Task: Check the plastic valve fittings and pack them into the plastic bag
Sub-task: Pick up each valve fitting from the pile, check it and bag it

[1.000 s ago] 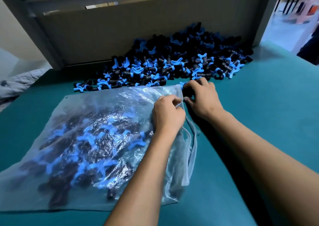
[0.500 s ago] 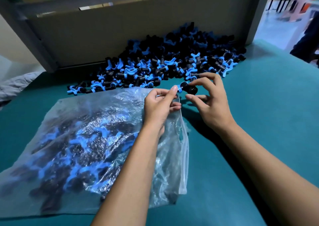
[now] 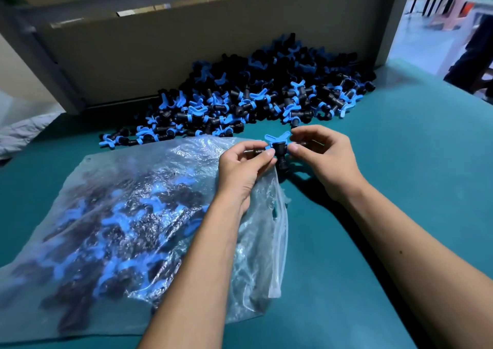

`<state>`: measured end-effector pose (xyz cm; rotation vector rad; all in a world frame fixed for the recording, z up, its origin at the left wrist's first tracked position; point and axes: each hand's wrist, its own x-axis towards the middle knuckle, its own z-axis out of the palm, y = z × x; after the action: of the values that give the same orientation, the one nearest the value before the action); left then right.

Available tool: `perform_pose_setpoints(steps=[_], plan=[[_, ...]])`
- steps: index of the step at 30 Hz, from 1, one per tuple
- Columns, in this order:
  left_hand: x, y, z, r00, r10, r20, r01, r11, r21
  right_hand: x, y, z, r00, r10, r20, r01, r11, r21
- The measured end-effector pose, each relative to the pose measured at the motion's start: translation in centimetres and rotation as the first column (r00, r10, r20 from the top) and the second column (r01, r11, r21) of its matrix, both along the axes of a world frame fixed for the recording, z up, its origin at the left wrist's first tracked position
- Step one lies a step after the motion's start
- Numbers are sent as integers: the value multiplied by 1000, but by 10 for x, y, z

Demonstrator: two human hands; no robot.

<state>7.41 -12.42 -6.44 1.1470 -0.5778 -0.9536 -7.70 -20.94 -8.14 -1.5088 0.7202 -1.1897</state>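
Observation:
A black valve fitting with a blue butterfly handle (image 3: 278,147) is held up between both hands, just above the far right corner of the plastic bag (image 3: 128,215). My left hand (image 3: 244,168) pinches its left end, and my right hand (image 3: 324,159) pinches its right end. The clear bag lies flat on the green table and holds several black and blue fittings. A large heap of loose fittings (image 3: 256,100) lies behind the hands against a cardboard wall.
A grey cardboard wall (image 3: 186,44) closes off the back of the green table (image 3: 400,175). A doorway with a person's dark legs (image 3: 474,52) shows at the upper right. Grey cloth (image 3: 24,130) lies at the left edge.
Both hands have lifted from the bag's corner. They now hold one fitting between them, turned so that its blue handle points up.

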Motion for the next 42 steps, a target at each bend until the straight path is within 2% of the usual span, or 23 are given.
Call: perform_pose_setpoints(steps=[4,6,10,12,16,19,22,24,28,30,34,39,41,42], plan=[[-6,0,0,999,18,36,-17,999,-32,1,0,1,997,74,19,-75,991,112],[-4,1,1,998,55,33,-53,998,-36,2,0,2,998,31,53,-39,989,145],[7,1,2,991,121,53,-119,992,-46,-3,-5,3,963,-94,253,14,953,303],[5,2,2,991,102,85,-98,994,-50,-2,-4,3,978,-42,206,-11,968,251],[-4,3,-1,985,25,168,-22,1000,-22,2,2,2,998,69,1,-69,995,65],[-2,3,0,983,26,179,-24,1000,-9,0,1,2,997,50,56,-55,994,92],[2,3,2,982,90,169,-88,996,-21,-1,-3,0,977,-104,185,76,985,155],[1,3,3,980,101,169,-99,995,-21,-1,-5,-1,967,-163,198,135,980,148],[-4,1,4,971,197,135,-195,980,-33,6,0,-3,974,-227,5,227,971,-68],[-6,-1,4,953,270,141,-266,963,-43,9,5,-2,974,-210,-87,195,968,-156],[-12,-3,3,913,350,210,-341,937,-82,10,9,-2,975,-152,-164,119,974,-193],[-23,-5,4,874,384,297,-367,923,-115,11,12,0,916,-265,-300,100,877,-470],[-24,-5,5,865,345,365,-320,939,-127,11,12,0,941,-228,-250,121,917,-380],[-23,-4,6,857,313,409,-286,950,-128,11,11,2,971,-169,-167,129,965,-226]])
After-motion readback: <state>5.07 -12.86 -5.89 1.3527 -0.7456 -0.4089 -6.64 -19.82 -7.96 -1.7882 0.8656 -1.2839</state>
